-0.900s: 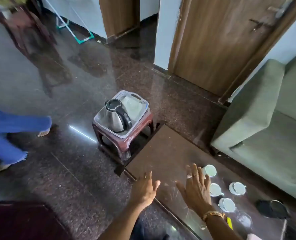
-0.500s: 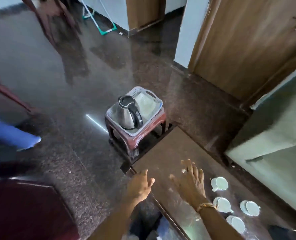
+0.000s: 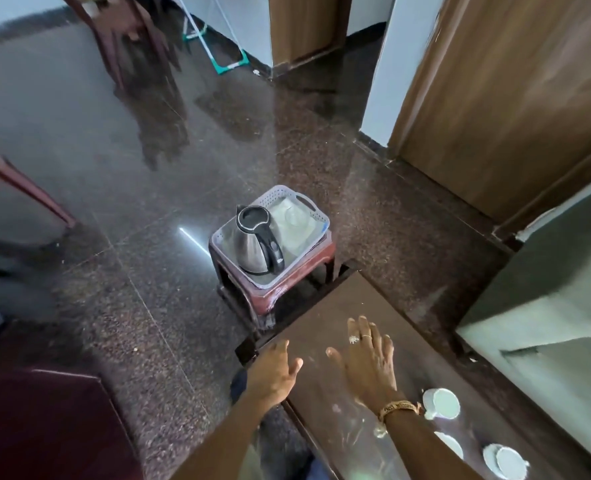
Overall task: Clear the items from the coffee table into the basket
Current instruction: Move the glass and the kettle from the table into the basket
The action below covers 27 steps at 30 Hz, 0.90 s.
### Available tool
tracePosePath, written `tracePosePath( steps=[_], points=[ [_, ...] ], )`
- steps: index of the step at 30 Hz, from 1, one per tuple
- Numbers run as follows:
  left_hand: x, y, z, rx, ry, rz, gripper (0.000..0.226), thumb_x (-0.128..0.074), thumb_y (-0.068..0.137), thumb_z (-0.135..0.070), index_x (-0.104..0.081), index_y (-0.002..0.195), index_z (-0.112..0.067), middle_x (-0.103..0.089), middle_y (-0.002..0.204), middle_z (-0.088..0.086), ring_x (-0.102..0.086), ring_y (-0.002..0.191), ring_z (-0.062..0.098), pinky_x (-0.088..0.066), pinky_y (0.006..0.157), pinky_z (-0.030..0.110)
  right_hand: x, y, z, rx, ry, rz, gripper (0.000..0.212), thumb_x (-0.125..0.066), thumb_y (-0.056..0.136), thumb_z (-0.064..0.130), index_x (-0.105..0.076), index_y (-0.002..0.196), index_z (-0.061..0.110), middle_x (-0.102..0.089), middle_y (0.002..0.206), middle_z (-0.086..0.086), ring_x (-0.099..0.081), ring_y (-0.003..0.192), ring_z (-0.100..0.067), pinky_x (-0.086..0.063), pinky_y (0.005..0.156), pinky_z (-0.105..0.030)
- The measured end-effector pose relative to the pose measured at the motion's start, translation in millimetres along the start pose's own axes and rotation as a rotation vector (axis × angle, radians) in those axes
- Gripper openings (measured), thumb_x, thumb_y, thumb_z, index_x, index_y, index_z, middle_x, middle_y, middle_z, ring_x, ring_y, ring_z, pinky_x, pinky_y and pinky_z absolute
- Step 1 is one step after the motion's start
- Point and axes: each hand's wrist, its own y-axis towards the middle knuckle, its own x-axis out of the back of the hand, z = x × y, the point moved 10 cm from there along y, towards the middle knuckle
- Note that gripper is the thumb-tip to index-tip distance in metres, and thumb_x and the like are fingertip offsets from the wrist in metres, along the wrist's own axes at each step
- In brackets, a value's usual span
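A lilac plastic basket (image 3: 309, 201) stands on a small red stool (image 3: 283, 293) just beyond the coffee table (image 3: 352, 303). In it stands a steel kettle (image 3: 257, 239) with a black handle, beside a pale folded item (image 3: 294, 220). Three white cups lie on the table at the lower right: one cup (image 3: 441, 403) by my right wrist, another cup (image 3: 450, 444) below it, a third cup (image 3: 505, 460) near the frame's corner. My right hand (image 3: 368, 362) hovers flat over the table with fingers spread, holding nothing. My left hand (image 3: 276, 370) hangs open over the table's left edge, empty.
A grey-green sofa (image 3: 557, 306) runs along the table's right side. A wooden door (image 3: 515, 98) is behind it. Dark red furniture (image 3: 44, 427) fills the lower left. A chair (image 3: 124, 39) and a mop (image 3: 217, 57) stand far back on the polished floor.
The view swung left and down, so the cups slid toward the lower right corner. Both hands stayed open over the table's near end. The person in blue at left went out of view.
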Motion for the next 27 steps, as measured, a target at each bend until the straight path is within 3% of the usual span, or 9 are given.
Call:
tracePosePath(
  steps=[9,17,20,23,27],
  points=[
    [34,79,8,-0.116,0.140,-0.009,0.055,-0.044,0.098,-0.051,-0.038,0.144,-0.021,-0.054,0.136,0.003,-0.053,0.125,0.021,-0.042,0.102,0.034,-10,69,29,-0.067,0.021,0.092,0.078,-0.037,0.096,0.063,-0.020,0.157,0.018,-0.016,0.166,-0.007,-0.013,0.152,-0.027,-0.014,0.122,-0.049],
    [151,190,-42,-0.424,0.336,-0.204,0.031,-0.050,0.094,-0.030,-0.056,0.122,-0.019,-0.064,0.114,0.003,-0.060,0.104,0.025,-0.048,0.089,0.039,23,194,59,-0.183,0.107,0.064,0.085,-0.053,0.093,0.055,-0.016,0.159,0.017,-0.016,0.166,-0.009,-0.016,0.152,-0.029,-0.015,0.122,-0.051],
    [196,234,-75,-0.532,0.381,-0.272,0.028,-0.052,0.093,-0.024,-0.060,0.119,-0.017,-0.065,0.109,0.003,-0.060,0.100,0.025,-0.049,0.086,0.039,47,248,67,-0.176,0.128,-0.007,0.083,-0.057,0.092,0.053,-0.024,0.157,0.015,-0.020,0.165,-0.010,-0.021,0.150,-0.031,-0.017,0.120,-0.050],
    [227,275,-97,-0.542,0.335,-0.280,0.028,-0.052,0.096,-0.028,-0.061,0.119,-0.016,-0.066,0.108,0.005,-0.062,0.098,0.026,-0.051,0.083,0.040,62,295,69,-0.168,0.144,-0.041,0.082,-0.058,0.092,0.051,-0.022,0.157,0.016,-0.019,0.164,-0.009,-0.022,0.148,-0.031,-0.018,0.119,-0.049],
    [237,335,-97,-0.455,0.372,-0.222,0.045,-0.059,0.094,-0.035,-0.050,0.132,-0.015,-0.061,0.123,0.009,-0.060,0.110,0.029,-0.051,0.089,0.043,64,346,68,-0.166,0.136,-0.048,0.088,-0.066,0.088,0.046,-0.019,0.156,0.014,-0.024,0.160,-0.009,-0.032,0.143,-0.033,-0.025,0.115,-0.049]
  ],
)
